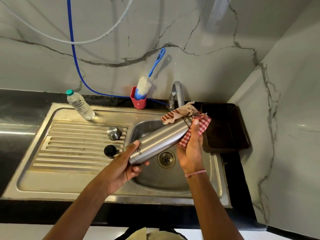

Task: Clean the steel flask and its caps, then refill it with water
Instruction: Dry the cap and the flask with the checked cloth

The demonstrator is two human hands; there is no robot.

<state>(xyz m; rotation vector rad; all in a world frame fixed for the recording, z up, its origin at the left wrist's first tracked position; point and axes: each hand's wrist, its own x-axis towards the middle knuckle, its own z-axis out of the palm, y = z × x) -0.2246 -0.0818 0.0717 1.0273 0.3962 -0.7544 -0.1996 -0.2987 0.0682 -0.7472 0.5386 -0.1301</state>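
Presently: flask [161, 139] is lying tilted over sink [155, 181], left hand [124, 163] curling round its base, thumb covering part of the lettering. Right hand [190, 149] is gripping cloth [204, 123] round the neck; mouth hidden, fingers mostly behind cloth. Sitting on drainboard [69, 153]: steel cap [113, 133], black cap [110, 150].

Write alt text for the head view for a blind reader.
The left hand grips a steel flask over a sink; the right hand holds a checked cloth against its neck. A steel cap and a black cap rest on the drainboard.
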